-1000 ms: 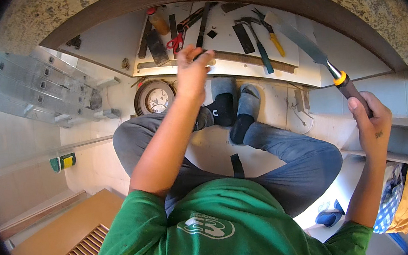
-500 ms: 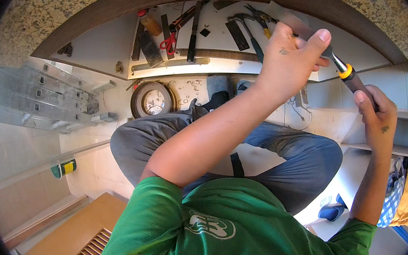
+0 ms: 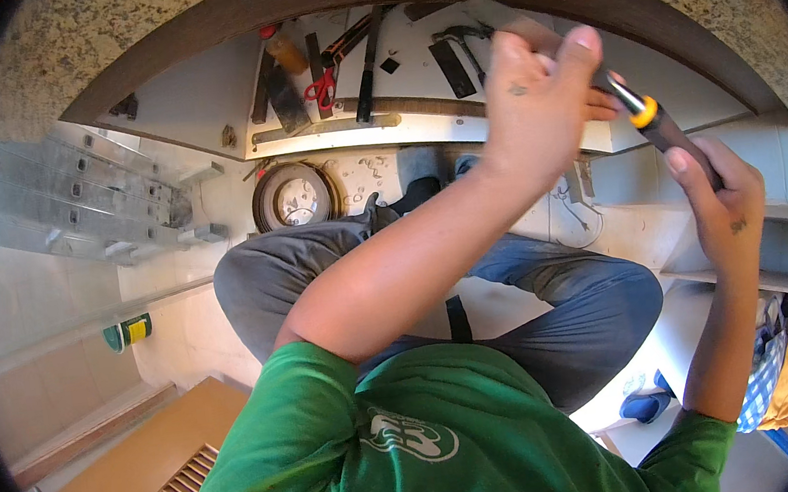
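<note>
In front of me and to the right, I hold a flat file (image 3: 661,129) with a dark handle and a yellow ring, tilted. My right hand (image 3: 723,192) is closed around the handle. Farther up, my left hand (image 3: 533,106) grips the wide grey blade, its thumb raised along it. The blade's far end is blurred and reaches over the tools in the cabinet. What the blade touches, if anything, cannot be made out.
A hammer (image 3: 460,35), a dark strip (image 3: 452,69), red-handled scissors (image 3: 322,88) and a bottle (image 3: 289,55) lie in the cabinet under the granite counter (image 3: 31,82). A coiled band roll (image 3: 265,202) lies by my feet. An aluminium ladder (image 3: 52,186) stands left.
Both hands have moved the file a little up and to the left. Their grips look the same. My left hand now covers more of the tools behind it.
</note>
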Tool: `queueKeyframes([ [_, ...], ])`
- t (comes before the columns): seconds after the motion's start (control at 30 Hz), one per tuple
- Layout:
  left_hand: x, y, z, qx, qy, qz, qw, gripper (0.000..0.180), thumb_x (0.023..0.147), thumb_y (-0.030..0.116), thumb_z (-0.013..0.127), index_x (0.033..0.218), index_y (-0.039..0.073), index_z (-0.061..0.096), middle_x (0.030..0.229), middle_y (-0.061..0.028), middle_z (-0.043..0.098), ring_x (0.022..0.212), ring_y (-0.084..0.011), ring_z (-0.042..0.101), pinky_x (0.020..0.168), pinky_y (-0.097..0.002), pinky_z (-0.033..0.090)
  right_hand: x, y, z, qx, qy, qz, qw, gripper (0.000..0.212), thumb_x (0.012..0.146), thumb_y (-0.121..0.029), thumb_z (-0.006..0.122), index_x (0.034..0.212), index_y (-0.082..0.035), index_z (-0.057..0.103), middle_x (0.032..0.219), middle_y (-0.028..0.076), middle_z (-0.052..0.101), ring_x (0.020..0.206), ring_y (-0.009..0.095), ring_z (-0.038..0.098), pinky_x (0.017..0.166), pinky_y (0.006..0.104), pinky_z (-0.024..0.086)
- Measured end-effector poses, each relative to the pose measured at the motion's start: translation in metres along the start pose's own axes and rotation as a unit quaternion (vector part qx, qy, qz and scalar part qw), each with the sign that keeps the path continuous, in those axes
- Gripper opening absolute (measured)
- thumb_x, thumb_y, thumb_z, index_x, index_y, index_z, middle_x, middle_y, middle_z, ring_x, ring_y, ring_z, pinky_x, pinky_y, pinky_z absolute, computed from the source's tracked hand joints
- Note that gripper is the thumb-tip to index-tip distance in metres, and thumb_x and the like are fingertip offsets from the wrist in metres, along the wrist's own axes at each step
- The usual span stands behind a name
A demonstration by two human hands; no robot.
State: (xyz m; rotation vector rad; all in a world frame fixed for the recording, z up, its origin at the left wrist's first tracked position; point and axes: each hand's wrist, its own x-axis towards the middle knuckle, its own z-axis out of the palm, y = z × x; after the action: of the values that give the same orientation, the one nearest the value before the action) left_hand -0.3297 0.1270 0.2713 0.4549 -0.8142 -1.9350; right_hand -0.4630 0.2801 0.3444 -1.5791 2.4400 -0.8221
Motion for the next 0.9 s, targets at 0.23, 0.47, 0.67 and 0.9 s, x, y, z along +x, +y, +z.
queueKeyframes([
  [0.23, 0.0, -0.003, 0.002, 0.011, -0.045, -0.041, 0.998, 0.046, 0.098, 0.029, 0.068, 0.103, -0.003, 0.036, 0.087, -0.0221, 0.066, 0.07, -0.026, 0.073, 0.059, -0.0365, 0.064, -0.003, -0.001, -0.003, 0.02, 0.008, 0.024, 0.999, 0.039, 0.09, -0.035, 0.075, 0.088, 0.002, 0.066, 0.064, 0.0, 0.048, 0.061, 0.009, 0.042, 0.055, 0.0273, 0.033],
  [0.47, 0.0, -0.009, 0.002, -0.029, -0.046, -0.029, 0.998, 0.045, 0.099, 0.027, 0.067, 0.104, -0.003, 0.035, 0.088, -0.0225, 0.066, 0.07, -0.0259, 0.073, 0.061, -0.0364, 0.064, -0.01, 0.005, -0.005, 0.003, 0.01, 0.036, 0.999, 0.039, 0.09, -0.036, 0.076, 0.086, 0.002, 0.065, 0.064, -0.001, 0.047, 0.061, 0.009, 0.041, 0.054, 0.0275, 0.032],
  [0.67, 0.0, -0.008, 0.004, -0.03, -0.047, -0.032, 0.998, 0.046, 0.099, 0.026, 0.068, 0.104, -0.003, 0.032, 0.092, -0.0203, 0.061, 0.074, -0.028, 0.073, 0.062, -0.0378, 0.064, -0.006, 0.002, -0.003, 0.008, 0.017, 0.018, 1.0, 0.038, 0.09, -0.035, 0.076, 0.085, 0.002, 0.066, 0.063, 0.0, 0.046, 0.061, 0.009, 0.041, 0.054, 0.0276, 0.033],
  [0.9, 0.001, -0.007, 0.001, -0.048, -0.095, -0.026, 0.994, 0.046, 0.098, 0.025, 0.068, 0.104, -0.004, 0.032, 0.092, -0.0208, 0.06, 0.075, -0.0294, 0.073, 0.063, -0.039, 0.065, -0.004, 0.0, -0.003, -0.023, 0.023, 0.056, 0.998, 0.039, 0.089, -0.034, 0.077, 0.085, 0.003, 0.066, 0.063, 0.0, 0.047, 0.061, 0.01, 0.042, 0.054, 0.0283, 0.034],
])
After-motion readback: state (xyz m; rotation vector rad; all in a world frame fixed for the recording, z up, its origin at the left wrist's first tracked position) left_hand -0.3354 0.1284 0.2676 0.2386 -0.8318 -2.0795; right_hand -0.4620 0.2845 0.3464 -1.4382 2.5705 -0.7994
